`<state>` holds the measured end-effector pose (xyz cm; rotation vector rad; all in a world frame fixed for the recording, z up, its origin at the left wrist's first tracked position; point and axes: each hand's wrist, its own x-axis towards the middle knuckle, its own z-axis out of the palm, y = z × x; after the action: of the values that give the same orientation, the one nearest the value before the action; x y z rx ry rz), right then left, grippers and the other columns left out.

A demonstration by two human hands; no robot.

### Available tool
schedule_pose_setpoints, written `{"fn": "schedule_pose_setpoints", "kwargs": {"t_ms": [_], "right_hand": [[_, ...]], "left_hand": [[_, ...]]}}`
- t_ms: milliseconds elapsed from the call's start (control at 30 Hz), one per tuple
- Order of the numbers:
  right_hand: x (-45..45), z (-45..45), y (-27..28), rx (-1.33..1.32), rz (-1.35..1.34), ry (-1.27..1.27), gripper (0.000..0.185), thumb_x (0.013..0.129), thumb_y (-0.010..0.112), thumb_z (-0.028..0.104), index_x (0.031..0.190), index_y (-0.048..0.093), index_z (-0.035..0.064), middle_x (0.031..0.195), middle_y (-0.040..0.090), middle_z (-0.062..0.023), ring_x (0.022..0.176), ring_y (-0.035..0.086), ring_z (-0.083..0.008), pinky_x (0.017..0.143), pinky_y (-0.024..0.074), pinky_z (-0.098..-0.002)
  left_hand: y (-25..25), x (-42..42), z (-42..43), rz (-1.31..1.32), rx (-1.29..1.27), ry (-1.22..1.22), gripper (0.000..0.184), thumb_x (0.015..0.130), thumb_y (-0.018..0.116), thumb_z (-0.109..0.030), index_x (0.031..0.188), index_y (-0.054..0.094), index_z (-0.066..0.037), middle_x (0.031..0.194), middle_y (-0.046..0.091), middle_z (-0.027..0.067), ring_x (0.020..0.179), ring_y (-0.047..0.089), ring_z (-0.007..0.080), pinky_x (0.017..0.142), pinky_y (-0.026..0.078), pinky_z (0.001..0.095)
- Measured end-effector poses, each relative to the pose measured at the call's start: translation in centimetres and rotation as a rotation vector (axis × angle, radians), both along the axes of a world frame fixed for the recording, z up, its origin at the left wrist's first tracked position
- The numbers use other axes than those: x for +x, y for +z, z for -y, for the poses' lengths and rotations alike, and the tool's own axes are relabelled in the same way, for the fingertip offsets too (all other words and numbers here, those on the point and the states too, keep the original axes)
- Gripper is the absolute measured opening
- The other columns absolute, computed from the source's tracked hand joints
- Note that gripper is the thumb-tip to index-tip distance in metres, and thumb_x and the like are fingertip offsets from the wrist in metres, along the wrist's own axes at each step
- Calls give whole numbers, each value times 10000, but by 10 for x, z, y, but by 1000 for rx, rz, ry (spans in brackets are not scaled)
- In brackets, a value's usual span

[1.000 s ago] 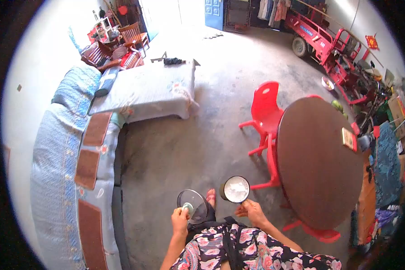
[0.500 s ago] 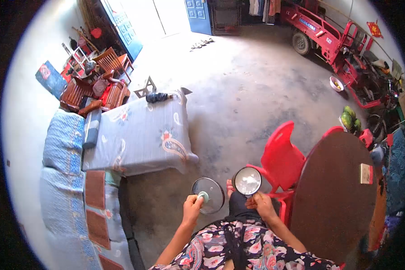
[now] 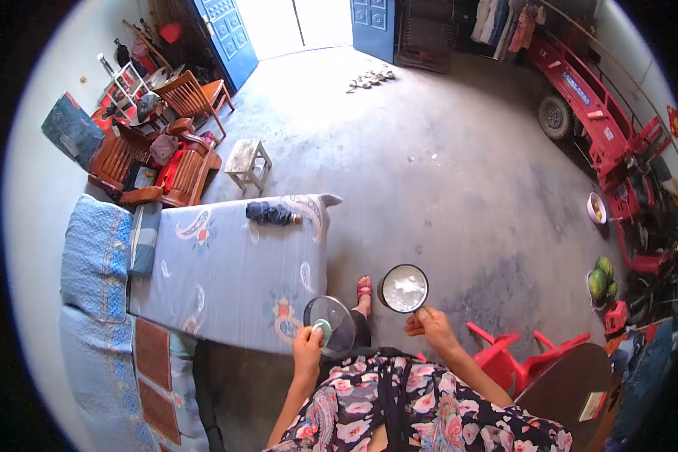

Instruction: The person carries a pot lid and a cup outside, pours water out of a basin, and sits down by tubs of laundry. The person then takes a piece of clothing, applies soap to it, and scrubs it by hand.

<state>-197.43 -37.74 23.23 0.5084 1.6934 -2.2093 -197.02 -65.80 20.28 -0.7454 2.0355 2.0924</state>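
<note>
L hand grips the pale green knob of a clear glass lid, fingers wrapped round it; lid's tilted, dark-rimmed, just ahead & to the R of that hand. R hand is closed on the handle side of a dark-rimmed pot, handle mostly hidden by fingers. Pot's held up off the floor, just ahead & a bit L of R hand, open top up, w/ white contents, too small to ID. Lid & pot are apart, both btwn the hands; sandalled foot shows btwn them.

Ahead-L of L hand: desk under grey-blue patterned cloth, w/ dark bundle nr far edge; wooden stool beyond. Farther L: blue-covered sofa w/ brown mats.

Nr R hand, on its R: red plastic chair, then round brown desk. Farther ahead-R: watermelons, white bowl, red cargo trike. Well ahead of both hands: open blue door.
</note>
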Motion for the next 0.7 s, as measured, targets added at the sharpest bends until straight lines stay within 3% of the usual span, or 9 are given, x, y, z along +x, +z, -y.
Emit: {"fn": "schedule_pose_setpoints", "kwargs": {"t_ms": [167,267,467,633,700], "right_hand": [[-141,-11,20,30,70,-21,306,891,415,252,870,528,-32,775,576,-95,692,593,-186,629,494,-298],[-221,-16,27,70,54,-56,302,888,402,246,845,528,-25,782,581,-99,697,592,-180,623,493,-288],[-395,-35,-2,60,16,-93,309,880,404,248,804,532,-22,733,581,-96,668,591,-175,592,494,-275],[-574,-58,-10,89,-32,-22,304,875,394,231,800,531,-30,718,581,-94,639,585,-171,578,493,-278],[-640,-66,-17,224,-32,121,300,871,398,223,802,530,-38,721,581,-94,629,583,-170,581,496,-284]], "left_hand": [[23,-183,-20,6,-41,-125,184,785,557,-146,684,529,5,740,454,26,616,437,86,555,360,234],[35,-288,-30,-135,-66,-200,179,773,575,-142,687,534,8,742,463,24,637,445,102,574,364,240],[27,-473,-63,-311,-249,-375,172,760,586,-152,706,542,6,739,488,59,681,461,137,612,375,257],[10,-607,-59,-142,-348,-280,192,746,591,-158,671,535,10,729,489,67,670,458,143,613,375,262],[10,-653,-49,-86,-275,-188,200,741,596,-161,665,532,12,727,488,68,677,462,151,618,379,268]]}}
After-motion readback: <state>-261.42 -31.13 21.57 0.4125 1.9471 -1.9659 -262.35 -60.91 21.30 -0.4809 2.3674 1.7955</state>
